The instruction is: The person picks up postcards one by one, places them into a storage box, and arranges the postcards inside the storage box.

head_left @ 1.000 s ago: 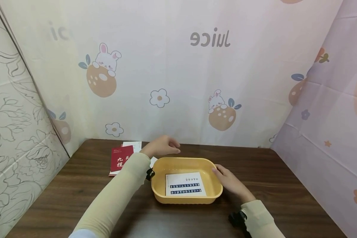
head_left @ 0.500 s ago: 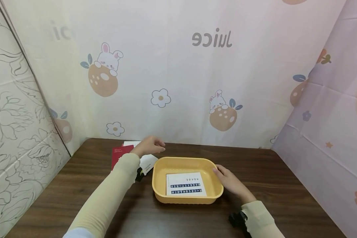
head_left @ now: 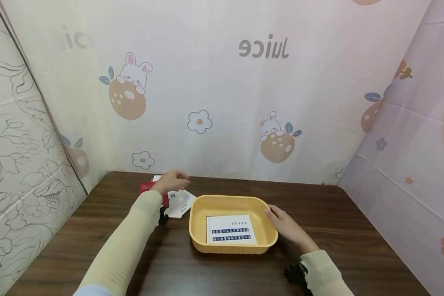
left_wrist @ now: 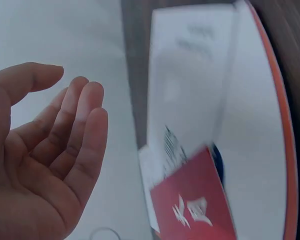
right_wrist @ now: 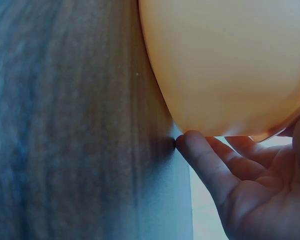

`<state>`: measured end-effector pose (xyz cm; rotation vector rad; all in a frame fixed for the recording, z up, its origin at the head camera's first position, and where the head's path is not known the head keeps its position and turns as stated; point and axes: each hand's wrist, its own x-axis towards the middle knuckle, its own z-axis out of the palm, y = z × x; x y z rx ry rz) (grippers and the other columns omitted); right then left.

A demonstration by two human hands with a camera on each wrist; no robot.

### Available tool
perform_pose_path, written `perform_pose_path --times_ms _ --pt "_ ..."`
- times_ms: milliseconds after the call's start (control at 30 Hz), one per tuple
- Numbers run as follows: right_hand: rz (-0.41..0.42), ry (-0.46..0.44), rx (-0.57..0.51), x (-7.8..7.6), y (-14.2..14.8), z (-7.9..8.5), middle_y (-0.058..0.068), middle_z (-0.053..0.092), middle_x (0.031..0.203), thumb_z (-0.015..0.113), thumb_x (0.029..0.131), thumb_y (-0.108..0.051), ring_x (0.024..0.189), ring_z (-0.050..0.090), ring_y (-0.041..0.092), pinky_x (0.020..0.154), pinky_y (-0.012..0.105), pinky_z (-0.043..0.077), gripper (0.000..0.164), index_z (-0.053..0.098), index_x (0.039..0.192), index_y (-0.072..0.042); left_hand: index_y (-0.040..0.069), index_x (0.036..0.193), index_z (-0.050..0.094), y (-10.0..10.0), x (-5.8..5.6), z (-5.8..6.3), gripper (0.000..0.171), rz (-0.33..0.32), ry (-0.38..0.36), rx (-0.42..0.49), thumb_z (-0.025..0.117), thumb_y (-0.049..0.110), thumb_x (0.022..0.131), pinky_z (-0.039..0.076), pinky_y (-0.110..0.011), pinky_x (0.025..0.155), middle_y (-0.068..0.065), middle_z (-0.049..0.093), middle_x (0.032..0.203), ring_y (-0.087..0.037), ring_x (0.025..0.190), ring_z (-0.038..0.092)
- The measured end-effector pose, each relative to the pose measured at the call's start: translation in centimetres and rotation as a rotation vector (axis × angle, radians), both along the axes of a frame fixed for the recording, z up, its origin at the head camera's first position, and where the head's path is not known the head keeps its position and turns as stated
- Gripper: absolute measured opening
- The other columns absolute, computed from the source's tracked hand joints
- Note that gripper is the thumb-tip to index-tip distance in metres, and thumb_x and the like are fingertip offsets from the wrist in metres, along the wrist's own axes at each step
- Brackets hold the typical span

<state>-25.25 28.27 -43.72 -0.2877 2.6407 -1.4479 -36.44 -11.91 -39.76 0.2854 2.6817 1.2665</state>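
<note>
My left hand (head_left: 171, 182) is held over some booklets at the back left, its fingers loosely bent and holding nothing. In the left wrist view a red booklet (left_wrist: 195, 205) with white characters overlaps a white booklet (left_wrist: 190, 85) with a red-orange edge. My right hand (head_left: 286, 227) holds the right end of a yellow plastic basin (head_left: 233, 248), thumb at the rim and fingers against the outer wall (right_wrist: 225, 75). Inside the basin lies a white booklet with two dark blue printed bands (head_left: 231, 229).
The dark wooden table (head_left: 192, 275) meets a printed curtain (head_left: 222, 144) at the back. More curtain hangs on both sides. Another white paper (head_left: 156, 178) shows behind the red booklet.
My left hand has moved left from behind the basin to above the booklets, uncovering the white booklet beside the basin. My right hand and the basin have stayed in place.
</note>
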Motion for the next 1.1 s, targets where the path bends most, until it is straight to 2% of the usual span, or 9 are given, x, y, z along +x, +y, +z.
perform_pose_path --times_ms 100,333,433,567,767,900,1100 --pt "-0.013 0.002 0.006 -0.2 0.1 -0.1 0.018 0.063 0.118 0.043 0.109 -0.034 0.089 0.065 0.023 0.078 0.036 0.055 0.055 0.041 0.146 0.006 -0.001 0.132 0.061 -0.9 -0.2 -0.3 0.039 0.027 0.0 -0.009 0.061 0.022 0.1 0.056 -0.043 0.087 -0.017 0.067 0.118 -0.028 0.098 0.068" --pt "0.012 -0.009 -0.012 0.1 0.1 0.2 0.018 0.064 0.114 0.043 0.109 -0.037 0.086 0.066 0.022 0.074 0.032 0.056 0.056 0.04 0.146 0.005 -0.001 0.131 0.061 -2.8 -0.4 -1.1 0.041 0.107 -0.017 -0.023 0.061 0.024 0.1 0.055 -0.043 0.088 -0.022 0.066 0.119 -0.03 0.099 0.069" --pt "0.015 -0.009 -0.014 0.1 0.0 0.2 0.018 0.064 0.114 0.043 0.108 -0.038 0.086 0.066 0.022 0.074 0.033 0.056 0.057 0.04 0.146 0.005 -0.001 0.133 0.06 -3.7 -0.4 -1.5 0.044 0.138 -0.042 -0.049 0.06 0.027 0.099 0.054 -0.046 0.088 -0.021 0.068 0.115 -0.03 0.097 0.07" --pt "0.013 -0.005 -0.006 0.1 0.0 0.1 0.017 0.064 0.114 0.043 0.108 -0.038 0.086 0.066 0.022 0.075 0.033 0.055 0.058 0.04 0.145 0.006 -0.003 0.134 0.057 -5.0 -0.7 -1.9 0.046 0.147 -0.083 -0.061 0.06 0.027 0.099 0.053 -0.049 0.089 -0.018 0.069 0.11 -0.028 0.095 0.069" --pt "-0.009 -0.005 0.002 0.0 0.0 -0.1 0.017 0.064 0.116 0.043 0.108 -0.04 0.088 0.066 0.021 0.077 0.032 0.055 0.057 0.043 0.145 0.003 -0.004 0.129 0.06 -7.1 -0.9 -2.5 0.045 0.19 -0.113 -0.07 0.064 0.027 0.097 0.055 -0.042 0.085 -0.016 0.07 0.107 -0.027 0.093 0.067" --pt "-0.011 -0.002 0.0 0.0 0.1 -0.2 0.017 0.064 0.115 0.043 0.108 -0.04 0.087 0.066 0.021 0.076 0.031 0.055 0.056 0.044 0.144 0.002 -0.005 0.126 0.064 -8.3 -0.4 -2.9 0.045 0.232 -0.106 -0.094 0.067 0.027 0.094 0.055 -0.037 0.077 -0.017 0.068 0.101 -0.027 0.087 0.063" --pt "0.002 -0.009 -0.007 0.0 0.0 0.0 0.017 0.065 0.115 0.043 0.108 -0.038 0.087 0.066 0.021 0.076 0.033 0.055 0.057 0.041 0.145 0.005 -0.005 0.123 0.066 -10.0 -0.1 -3.7 0.046 0.28 -0.105 -0.111 0.069 0.028 0.093 0.052 -0.036 0.074 -0.016 0.065 0.099 -0.028 0.088 0.057"
